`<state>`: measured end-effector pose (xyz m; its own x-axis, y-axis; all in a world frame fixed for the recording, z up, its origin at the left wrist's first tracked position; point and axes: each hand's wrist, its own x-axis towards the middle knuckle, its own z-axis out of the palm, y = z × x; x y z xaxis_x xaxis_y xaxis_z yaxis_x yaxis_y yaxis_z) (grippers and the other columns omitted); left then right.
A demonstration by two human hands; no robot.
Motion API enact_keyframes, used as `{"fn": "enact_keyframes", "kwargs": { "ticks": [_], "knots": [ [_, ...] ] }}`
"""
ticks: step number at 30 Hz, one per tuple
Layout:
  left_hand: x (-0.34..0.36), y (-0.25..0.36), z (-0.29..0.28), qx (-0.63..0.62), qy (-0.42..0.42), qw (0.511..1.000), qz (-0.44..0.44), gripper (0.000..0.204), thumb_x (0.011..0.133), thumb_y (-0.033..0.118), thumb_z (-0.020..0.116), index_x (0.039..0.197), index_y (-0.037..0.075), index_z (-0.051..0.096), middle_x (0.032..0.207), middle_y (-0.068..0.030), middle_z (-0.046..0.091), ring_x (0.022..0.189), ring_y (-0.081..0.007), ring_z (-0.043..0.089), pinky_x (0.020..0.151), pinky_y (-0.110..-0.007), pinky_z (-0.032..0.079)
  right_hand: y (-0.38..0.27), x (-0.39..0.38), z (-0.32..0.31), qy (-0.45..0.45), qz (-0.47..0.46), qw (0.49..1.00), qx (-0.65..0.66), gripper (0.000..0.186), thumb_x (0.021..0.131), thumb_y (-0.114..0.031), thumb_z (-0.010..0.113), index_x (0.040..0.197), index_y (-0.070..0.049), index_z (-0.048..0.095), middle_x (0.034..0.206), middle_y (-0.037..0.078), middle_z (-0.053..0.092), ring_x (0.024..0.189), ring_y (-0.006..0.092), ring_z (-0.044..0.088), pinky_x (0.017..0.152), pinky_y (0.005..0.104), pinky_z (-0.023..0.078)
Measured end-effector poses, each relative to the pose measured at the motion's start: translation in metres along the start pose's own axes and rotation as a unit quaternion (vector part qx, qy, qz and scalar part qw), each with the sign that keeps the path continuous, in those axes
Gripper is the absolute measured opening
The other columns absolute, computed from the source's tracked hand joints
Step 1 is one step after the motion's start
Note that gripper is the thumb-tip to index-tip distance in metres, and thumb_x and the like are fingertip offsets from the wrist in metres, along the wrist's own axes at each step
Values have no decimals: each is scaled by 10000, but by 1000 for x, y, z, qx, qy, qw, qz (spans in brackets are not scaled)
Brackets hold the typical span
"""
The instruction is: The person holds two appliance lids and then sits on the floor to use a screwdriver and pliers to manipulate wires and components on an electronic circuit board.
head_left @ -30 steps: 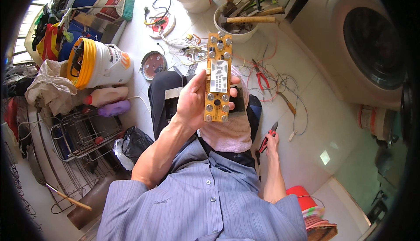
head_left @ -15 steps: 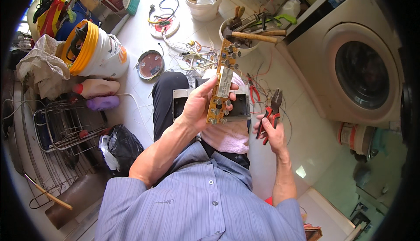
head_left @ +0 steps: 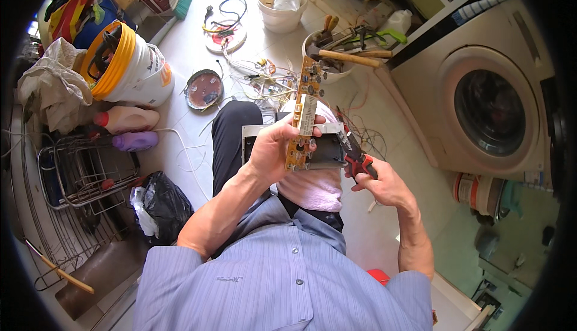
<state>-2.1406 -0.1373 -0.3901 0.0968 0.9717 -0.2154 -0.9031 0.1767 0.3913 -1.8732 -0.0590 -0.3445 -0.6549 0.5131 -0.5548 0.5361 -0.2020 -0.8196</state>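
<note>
My left hand [head_left: 273,148] grips a long narrow circuit board [head_left: 296,145] that has round metal components along it and a white label [head_left: 307,115]. The board stands tilted over a grey metal casing [head_left: 329,131] with dark hollows, which rests on my lap. Wrapped round red-and-black pliers [head_left: 359,161] is my right hand [head_left: 384,182]; their jaws point up beside the casing's right end. From here I cannot tell whether the jaws touch it. A pink towel [head_left: 312,190] lies over my thigh beneath the casing.
Tangled wires [head_left: 267,85] spread on the floor ahead, near a round brown-faced piece [head_left: 204,89]. A tool bucket [head_left: 336,72] with a hammer [head_left: 348,58] across it stands beyond my lap. To the right is a washing machine [head_left: 445,103]; a white-and-yellow bucket [head_left: 141,81] stands left.
My right hand has turned and brought the pliers left and inward, close to the casing's right end. The left hand still holds the circuit board in nearly the same place.
</note>
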Motion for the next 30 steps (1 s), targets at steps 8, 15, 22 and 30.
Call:
{"fn": "enact_keyframes", "kwargs": {
  "ticks": [8,15,22,30],
  "knots": [
    [-5,3,3,99,18,995,8,693,722,70,534,1407,-15,460,1343,-112,561,1124,-179,580,970,-329,479,-29,-3,17,134,-104,943,-286,512,827,43,579,1336,7,527,1211,239,590,1113,407,590,993,450,474],
    [-5,-7,2,77,18,997,18,665,746,56,573,1398,-22,463,1319,-111,570,1123,-201,599,1016,-353,477,-30,2,26,139,-128,911,-366,602,813,28,626,1381,78,435,1306,257,525,1224,424,518,1050,465,428],
    [-9,-5,5,57,-10,998,18,639,816,31,650,1419,-14,442,1349,-116,545,1182,-218,589,1057,-364,468,-33,3,27,156,-152,889,-402,622,800,23,650,1374,103,426,1293,266,519,1211,430,518,1050,465,428],
    [-9,-5,11,50,-27,998,21,713,814,38,724,1456,-9,418,1378,-118,524,1241,-209,559,1088,-387,456,-34,-1,25,175,-161,875,-422,637,784,28,663,1369,114,427,1307,278,512,1231,436,508,1062,466,425]
  ]
}}
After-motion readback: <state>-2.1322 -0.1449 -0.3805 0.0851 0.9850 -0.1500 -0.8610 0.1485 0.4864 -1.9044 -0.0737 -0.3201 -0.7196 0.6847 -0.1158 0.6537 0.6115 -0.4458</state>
